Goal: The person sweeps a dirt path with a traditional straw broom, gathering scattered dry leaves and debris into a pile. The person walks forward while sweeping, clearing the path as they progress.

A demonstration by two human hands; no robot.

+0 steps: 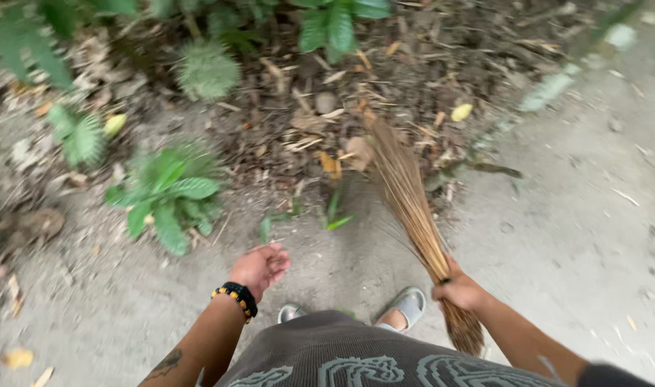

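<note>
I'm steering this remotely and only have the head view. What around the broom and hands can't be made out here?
- Stick broom: its far tips blur into the dry leaf litter, so where they touch the ground is unclear.
- Right hand: the fingers wrap behind the bundle, hiding the grip.
- Left hand: palm faces down, its underside hidden; it looks empty.
- Feet in grey slippers: mostly covered by the shirt hem.
- Upper corners: plants and path edge motion-blurred.

Your right hand (pixel 458 290) is wrapped round the stick broom (pixel 413 208), which slants up and left so its tips sit on the leaf litter (pixel 356 100) ahead. Your left hand (pixel 259 266) hangs free, well left of it, with a leafy plant (pixel 166 197) just beyond. Both sandals (pixel 408 304) sit between your hands.
</note>
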